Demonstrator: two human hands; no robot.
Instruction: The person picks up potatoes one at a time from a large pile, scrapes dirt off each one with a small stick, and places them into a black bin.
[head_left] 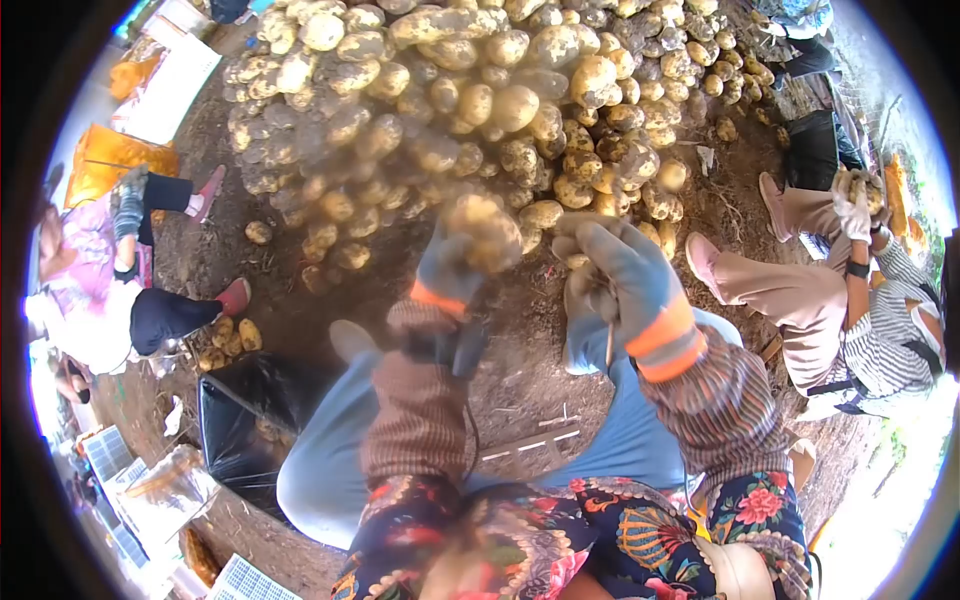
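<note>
My left hand (pixel 446 262), in a grey-blue glove with an orange cuff, is closed around a muddy potato (pixel 486 234). Both are slightly blurred. To the right, my right hand (pixel 628 268) wears a matching glove, its fingers curled inward over the ground by my knee. A thin strip shows below those fingers, but I cannot make out what they hold. Just beyond both hands rises a large heap of soil-covered potatoes (pixel 515 108). One potato (pixel 541 214) at the heap's near edge lies between my hands.
A black plastic bag (pixel 250 415) stands by my left leg, with several potatoes (pixel 232 340) behind it. One person (pixel 100 260) sits at left near an orange sack (pixel 105 165). Another person (pixel 880 320), at right, holds a potato (pixel 862 190) in gloved hands.
</note>
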